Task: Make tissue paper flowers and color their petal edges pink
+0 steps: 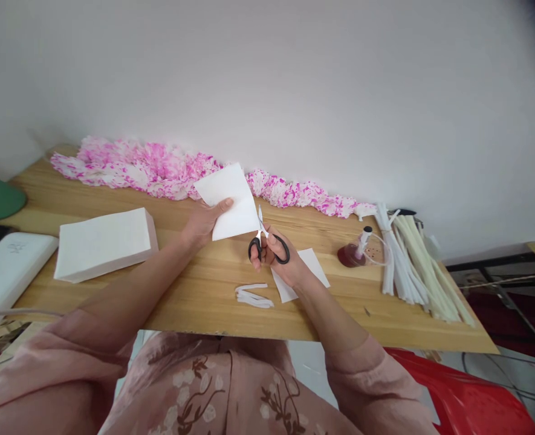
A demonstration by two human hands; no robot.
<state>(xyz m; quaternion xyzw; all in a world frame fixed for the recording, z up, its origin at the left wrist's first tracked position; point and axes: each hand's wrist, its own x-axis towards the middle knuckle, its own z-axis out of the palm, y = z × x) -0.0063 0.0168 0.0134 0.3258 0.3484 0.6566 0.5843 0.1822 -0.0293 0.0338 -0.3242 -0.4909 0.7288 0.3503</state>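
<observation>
My left hand (202, 222) pinches a white sheet of tissue paper (231, 199) and holds it up above the wooden table (194, 302). My right hand (276, 257) grips black-handled scissors (267, 244), whose blades meet the sheet's right edge. Cut white strips (253, 296) lie on the table just below the hands. Another white piece (301, 275) lies under my right wrist.
A stack of white tissue sheets (106, 241) lies at the left. Pink-and-white paper flowers (158, 169) line the wall. A small flask of red liquid (353, 252) and a bundle of white sticks (412, 260) sit at the right. A white box (4, 272) lies at far left.
</observation>
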